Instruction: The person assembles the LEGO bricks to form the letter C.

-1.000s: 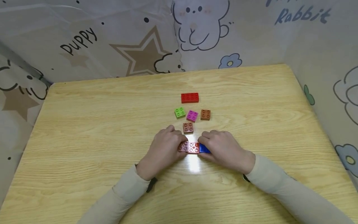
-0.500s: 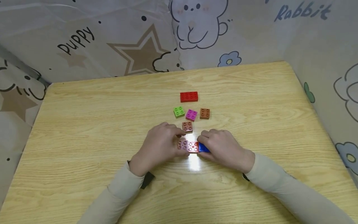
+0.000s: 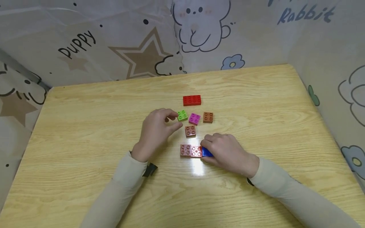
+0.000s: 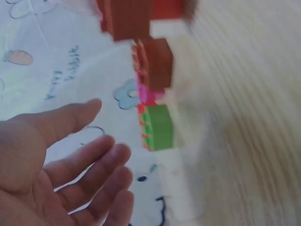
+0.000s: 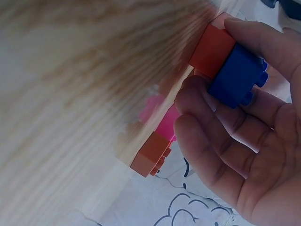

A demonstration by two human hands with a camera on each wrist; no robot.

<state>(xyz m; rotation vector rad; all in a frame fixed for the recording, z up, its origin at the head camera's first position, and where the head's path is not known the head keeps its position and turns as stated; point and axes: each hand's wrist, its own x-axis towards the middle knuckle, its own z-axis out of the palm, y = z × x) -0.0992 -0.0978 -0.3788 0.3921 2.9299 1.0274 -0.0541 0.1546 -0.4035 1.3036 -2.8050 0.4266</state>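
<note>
My right hand holds a blue brick between thumb and fingers. In the right wrist view the blue brick sits on a red brick. To its left in the head view, the red brick's studs show, and a reddish-brown brick adjoins them. My left hand holds nothing; its thumb and fingers are spread apart just left of a green brick. The left wrist view shows a gap between that hand and the green brick.
A magenta brick and an orange-brown brick lie right of the green one. Nearer is another reddish-brown brick. A long red brick lies farther back on the wooden table. Printed cloth hangs behind.
My left hand has let go of the reddish-brown brick at the row's left end and moved away from me, to the green brick. My right hand keeps its grip on the blue brick.
</note>
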